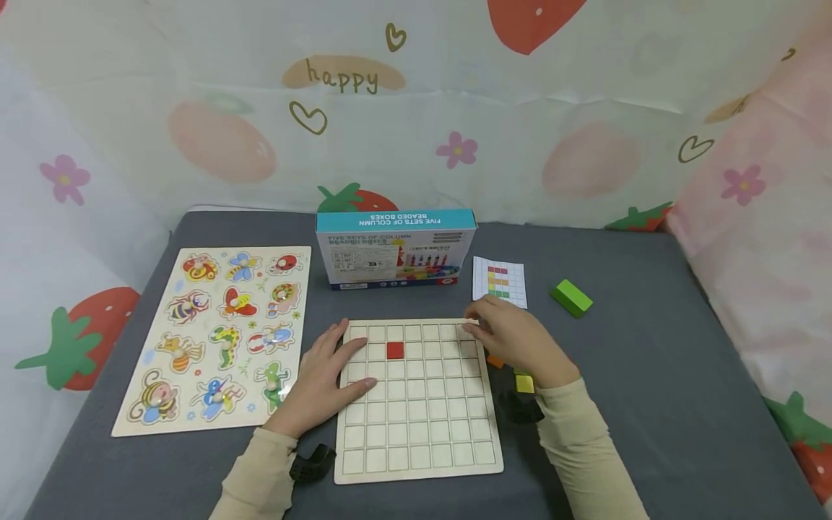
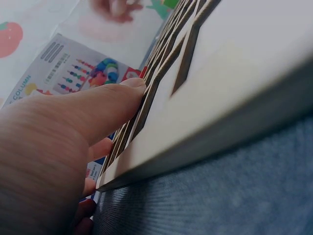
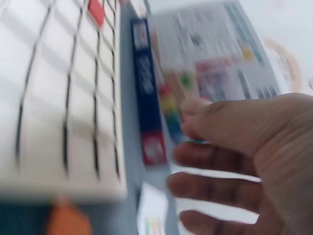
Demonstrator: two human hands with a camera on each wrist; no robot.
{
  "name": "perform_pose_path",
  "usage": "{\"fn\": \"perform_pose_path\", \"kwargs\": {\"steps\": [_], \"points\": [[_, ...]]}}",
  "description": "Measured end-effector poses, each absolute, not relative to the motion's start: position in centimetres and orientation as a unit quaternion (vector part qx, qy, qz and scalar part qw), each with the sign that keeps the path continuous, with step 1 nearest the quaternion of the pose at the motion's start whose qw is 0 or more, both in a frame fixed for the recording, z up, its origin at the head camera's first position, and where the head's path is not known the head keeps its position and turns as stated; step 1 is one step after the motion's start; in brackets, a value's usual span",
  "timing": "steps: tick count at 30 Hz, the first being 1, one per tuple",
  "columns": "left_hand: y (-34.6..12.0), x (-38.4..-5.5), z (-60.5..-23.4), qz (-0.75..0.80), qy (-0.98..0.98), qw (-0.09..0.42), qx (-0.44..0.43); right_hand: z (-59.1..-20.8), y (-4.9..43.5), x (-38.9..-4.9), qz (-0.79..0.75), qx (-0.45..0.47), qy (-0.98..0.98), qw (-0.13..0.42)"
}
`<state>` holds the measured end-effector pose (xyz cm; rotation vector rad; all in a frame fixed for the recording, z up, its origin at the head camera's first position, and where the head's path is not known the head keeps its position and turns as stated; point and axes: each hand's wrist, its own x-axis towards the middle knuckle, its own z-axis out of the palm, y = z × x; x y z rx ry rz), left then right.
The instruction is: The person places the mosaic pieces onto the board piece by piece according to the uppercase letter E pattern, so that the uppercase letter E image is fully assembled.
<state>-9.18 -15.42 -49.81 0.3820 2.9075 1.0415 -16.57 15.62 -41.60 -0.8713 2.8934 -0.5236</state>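
My left hand point(image 1: 325, 383) rests on the left edge of a white grid board point(image 1: 419, 473). Its thumb point(image 2: 112, 100) lies over the top surface in the left wrist view, and the other fingers spread along the side. One red square block point(image 1: 395, 350) sits in a cell near the board's top. My right hand point(image 1: 510, 336) hovers at the top right corner, fingers loosely bent and thumb close to the index finger point(image 3: 215, 159); nothing held shows between them. Below that hand, an orange block point(image 1: 495, 360) and a yellow block point(image 1: 523, 383) lie beside the board, partly hidden.
Behind the board stands a printed box point(image 1: 396, 253). A small pattern card point(image 1: 499, 278) lies right of it, with a green block point(image 1: 572, 297) farther right. An insect picture board point(image 1: 214, 339) fills the left side of the grey table point(image 1: 682, 404).
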Motion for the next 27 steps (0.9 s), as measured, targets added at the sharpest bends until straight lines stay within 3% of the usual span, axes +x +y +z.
{"fn": "perform_pose_path", "kwargs": {"steps": [11,27], "points": [[-15.6,-8.9,-49.6,0.337,0.934,0.021,0.118,-41.9,25.1,-15.4,-0.18,-0.176,0.964,0.087],[-15.5,-9.1,-49.6,0.338,0.933,0.017,0.123,-44.1,25.7,-15.6,-0.202,-0.212,0.953,0.081]]}}
